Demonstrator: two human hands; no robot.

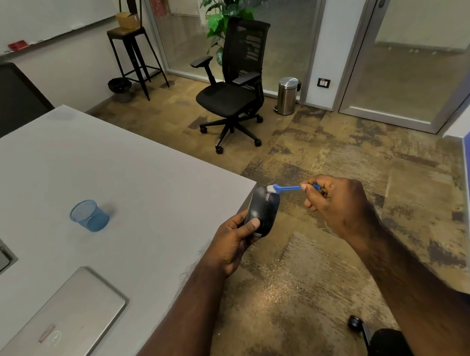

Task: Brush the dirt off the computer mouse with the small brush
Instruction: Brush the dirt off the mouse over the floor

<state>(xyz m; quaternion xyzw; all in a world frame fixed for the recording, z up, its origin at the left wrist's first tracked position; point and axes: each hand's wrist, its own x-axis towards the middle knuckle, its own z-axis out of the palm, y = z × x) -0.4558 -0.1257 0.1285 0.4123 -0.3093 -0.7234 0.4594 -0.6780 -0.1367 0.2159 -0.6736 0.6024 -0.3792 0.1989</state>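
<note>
1. We see the left hand (233,242) holding the mouse (262,213) from below, its thumb pressed on the top near the rear and its fingers wrapped under and round the far side, out of sight.
2. The right hand (337,202) has its fingers (310,194) curled tight round the blue handle of the brush (286,188), pinching it near the back end.
3. The brush lies nearly level, handle toward the right hand, and its pale bristles touch the front end of the mouse, near the wheel.
4. The mouse is dark and glossy, held in the air with its front end pointing away from us, just past the corner of the counter (117,168) and above the floor (323,158).
5. Both forearms reach in from the lower edge, the left one crossing the edge of the counter.
6. On the grey counter, well apart from the hands, stands a blue mesh cup (89,215), and nearer to us lies a closed silver laptop (63,317).
7. The floor is a mottled brown carpet, with a scatter of pale specks under the hands.
8. Farther off stands a black office chair (234,89), a steel bin (288,95) beside it, a tall black stool (134,52) with a cardboard box (128,20) on it, and a leafy plant (225,10) against the glass wall.
</note>
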